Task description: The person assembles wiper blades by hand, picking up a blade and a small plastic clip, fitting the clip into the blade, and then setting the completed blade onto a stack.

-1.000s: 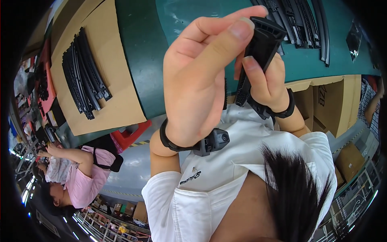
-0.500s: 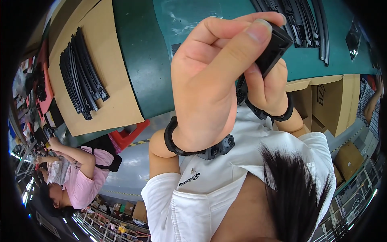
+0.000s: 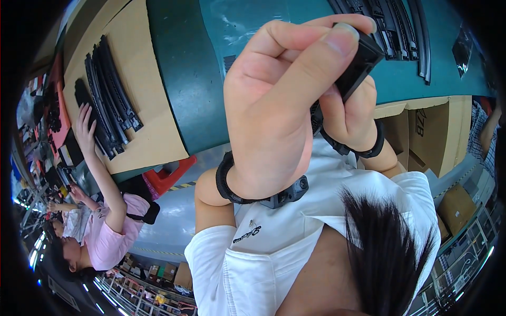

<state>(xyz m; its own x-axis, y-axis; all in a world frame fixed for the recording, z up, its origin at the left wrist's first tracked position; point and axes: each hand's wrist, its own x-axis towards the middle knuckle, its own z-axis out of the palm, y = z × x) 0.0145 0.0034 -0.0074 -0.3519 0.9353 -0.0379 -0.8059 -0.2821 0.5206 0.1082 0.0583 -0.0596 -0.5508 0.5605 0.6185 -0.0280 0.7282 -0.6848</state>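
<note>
Close in front of me, a long black plastic part point(image 3: 361, 66) is held up, its end turned toward the view. My left hand point(image 3: 274, 105) pinches its upper side between thumb and fingers. Behind and below it, my right hand point(image 3: 350, 116) has its fingers closed at the lower side of the same part; my left hand and the part cover some of those fingers. Dark straps with small devices are on both wrists.
Several curved black strips point(image 3: 113, 92) lie on a cardboard sheet point(image 3: 150, 105) at the left, where a co-worker's hand point(image 3: 85, 129) rests. More black strips point(image 3: 395, 26) lie on the green table point(image 3: 182, 79). A cardboard box point(image 3: 448, 131) and red stool point(image 3: 176, 174) stand nearby.
The co-worker at the left has reached up to the cardboard sheet, and another black strip now lies under that hand. My own hands and the black plastic part have hardly moved.
</note>
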